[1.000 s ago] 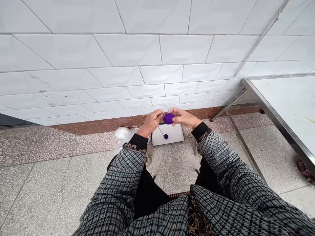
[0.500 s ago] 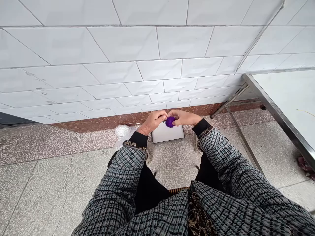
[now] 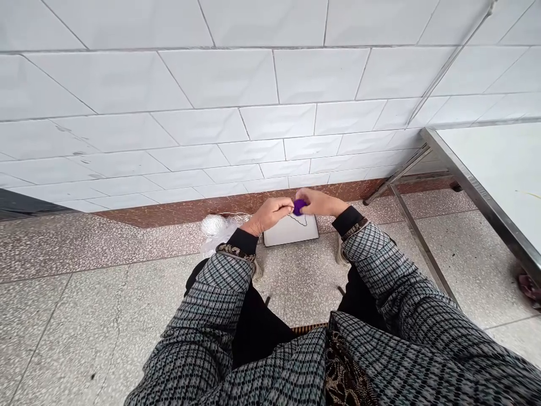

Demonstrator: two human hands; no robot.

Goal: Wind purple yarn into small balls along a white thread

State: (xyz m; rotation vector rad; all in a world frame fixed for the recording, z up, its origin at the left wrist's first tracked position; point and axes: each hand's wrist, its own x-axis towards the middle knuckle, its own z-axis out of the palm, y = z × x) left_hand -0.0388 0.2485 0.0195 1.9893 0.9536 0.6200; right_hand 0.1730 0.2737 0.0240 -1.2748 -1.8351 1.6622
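A small purple ball of yarn [image 3: 300, 207] sits in the fingers of my right hand [image 3: 318, 202], which is closed around it and slightly blurred. Just left of it, my left hand [image 3: 273, 214] is closed in a pinch, its fingertips close to the ball. What those fingertips pinch is too small to make out. Below both hands, a thin dark strand [image 3: 301, 221] shows as a wavy line over a flat white box or board [image 3: 291, 232] with a dark edge on the floor.
A white ball of yarn [image 3: 213, 225] in clear plastic [image 3: 217, 239] lies on the floor left of my left hand. A metal-edged table [image 3: 477, 189] stands to the right. The white tiled wall [image 3: 296, 149] rises ahead. My shoes flank the white box.
My right hand and the purple ball have shifted slightly right and up. The left hand's fingers have moved a little. The dark strand now shows over the white box.
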